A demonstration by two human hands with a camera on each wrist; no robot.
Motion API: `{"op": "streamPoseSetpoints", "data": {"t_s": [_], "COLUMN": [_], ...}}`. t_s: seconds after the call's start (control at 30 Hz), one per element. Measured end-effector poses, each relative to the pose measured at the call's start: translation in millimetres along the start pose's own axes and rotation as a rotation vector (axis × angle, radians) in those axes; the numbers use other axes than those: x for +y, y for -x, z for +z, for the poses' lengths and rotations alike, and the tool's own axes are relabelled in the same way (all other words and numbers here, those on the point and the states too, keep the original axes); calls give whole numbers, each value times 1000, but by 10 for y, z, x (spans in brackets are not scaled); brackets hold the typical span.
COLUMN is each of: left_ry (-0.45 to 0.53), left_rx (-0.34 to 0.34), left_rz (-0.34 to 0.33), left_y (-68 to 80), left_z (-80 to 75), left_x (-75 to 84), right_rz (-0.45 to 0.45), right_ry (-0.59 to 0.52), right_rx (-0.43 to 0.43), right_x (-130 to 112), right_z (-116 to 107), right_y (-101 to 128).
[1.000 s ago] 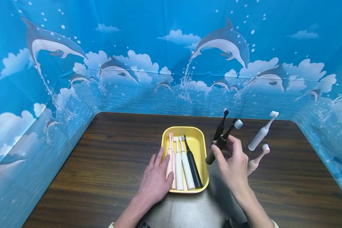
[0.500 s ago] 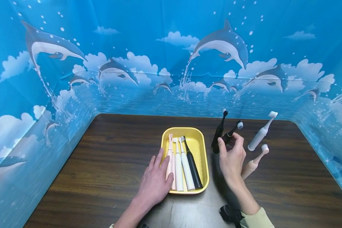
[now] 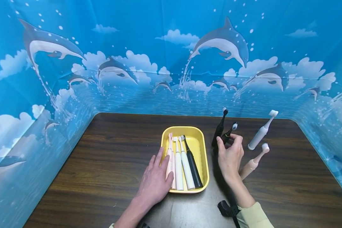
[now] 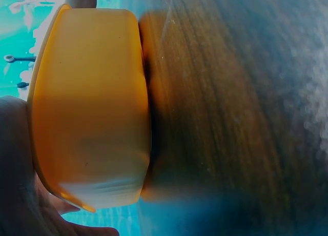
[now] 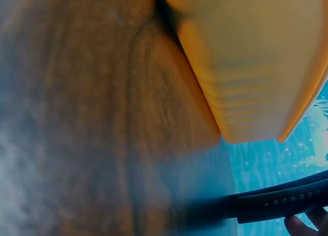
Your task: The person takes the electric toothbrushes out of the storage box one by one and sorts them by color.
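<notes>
My right hand (image 3: 231,160) pinches a black electric toothbrush (image 3: 226,137) between thumb and fingers, bristles up, leaning slightly right. Another black electric toothbrush (image 3: 218,130) stands upright right beside it, to the left. In the right wrist view a black handle (image 5: 282,201) shows with its base close over the table, fingertips (image 5: 297,224) at its side. My left hand (image 3: 155,180) rests with spread fingers on the left rim of a yellow tray (image 3: 200,139). Inside lie pink toothbrushes (image 3: 170,158), two white toothbrushes (image 3: 179,171) and a black toothbrush (image 3: 194,171), side by side.
Right of my right hand stand a grey-white electric toothbrush (image 3: 257,138) and a beige one (image 3: 248,168), the latter partly behind my wrist. A blue dolphin-print curtain (image 3: 171,63) surrounds the dark wooden table (image 3: 102,158) at the back and sides.
My right hand has carried the black toothbrush away from me and down, close beside the standing black one, and turned it more upright. The left hand and the tray have stayed put.
</notes>
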State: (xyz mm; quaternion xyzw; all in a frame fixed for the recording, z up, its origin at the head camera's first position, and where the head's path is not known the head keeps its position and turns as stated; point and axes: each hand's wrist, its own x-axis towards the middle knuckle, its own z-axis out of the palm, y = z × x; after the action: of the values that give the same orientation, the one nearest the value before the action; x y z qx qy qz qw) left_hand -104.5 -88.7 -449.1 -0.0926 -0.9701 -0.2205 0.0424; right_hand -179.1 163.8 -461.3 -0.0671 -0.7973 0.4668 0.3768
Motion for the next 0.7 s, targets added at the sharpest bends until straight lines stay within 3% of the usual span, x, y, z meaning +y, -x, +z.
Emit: {"op": "streamPoseSetpoints", "data": {"t_s": [0.7], "left_ry": [-3], "left_rx": [-14], "left_rz": [-16], "left_y": [1], "left_z": [-12], "left_x": [5], "right_rz": [59], "right_ry": [83], "right_rx": [-92], "right_x": [-28], "right_z": [59], "right_y": [-87]}}
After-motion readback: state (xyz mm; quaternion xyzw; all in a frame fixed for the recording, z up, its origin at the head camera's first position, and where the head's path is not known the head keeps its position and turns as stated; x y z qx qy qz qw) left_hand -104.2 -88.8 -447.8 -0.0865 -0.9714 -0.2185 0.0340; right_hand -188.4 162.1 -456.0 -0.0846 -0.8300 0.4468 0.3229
